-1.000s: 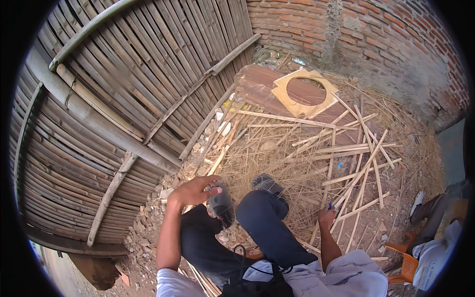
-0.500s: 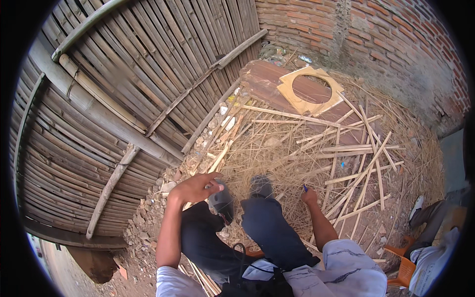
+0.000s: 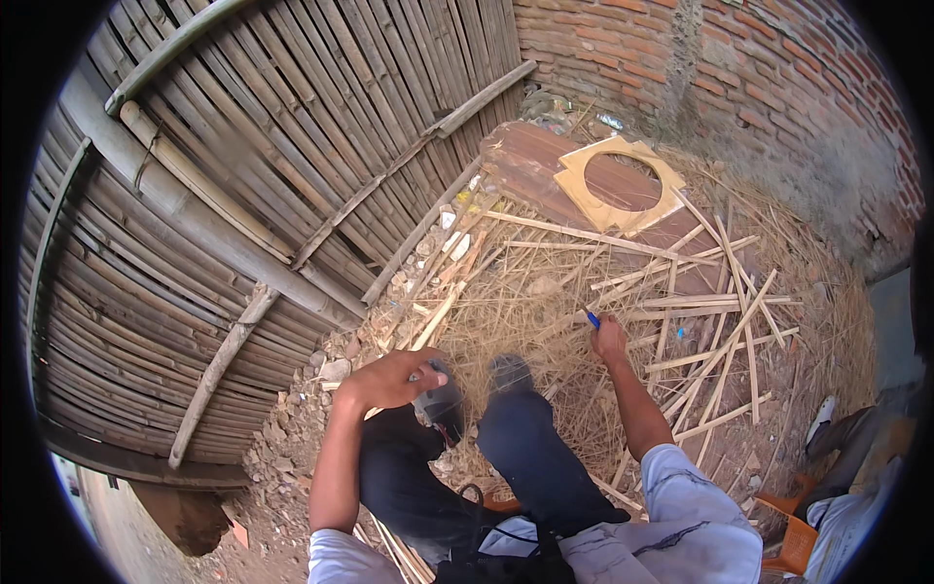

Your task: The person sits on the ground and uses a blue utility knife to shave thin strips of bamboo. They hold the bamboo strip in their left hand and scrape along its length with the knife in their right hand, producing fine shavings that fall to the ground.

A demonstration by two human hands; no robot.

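My right hand [image 3: 609, 340] is closed round a slim blue pen-like object [image 3: 592, 318], which sticks out toward the upper left over the straw. Its exact kind is too small to make out. Over my left shoe [image 3: 441, 402] hovers my left hand [image 3: 391, 379], with fingers loosely stretched, thumb apart and nothing in it. Several pale split bamboo strips [image 3: 728, 336] lie crossed on the straw to the right of my right hand. Farther off, a yellowish square board with a round hole [image 3: 575, 191] rests on a reddish-brown panel [image 3: 525, 161].
A bamboo slat wall [image 3: 321, 146] rises on the left, a brick wall [image 3: 749, 58] at the back. Stones and rubble [image 3: 292, 428] line the left wall's foot. At lower right are an orange plastic chair [image 3: 798, 540] and another person's leg [image 3: 844, 443]. More strips [image 3: 397, 547] lie below me.
My right hand has moved forward and slightly left with the blue object, which shows more plainly now. My left hand has shifted slightly down. The view has tilted a little.
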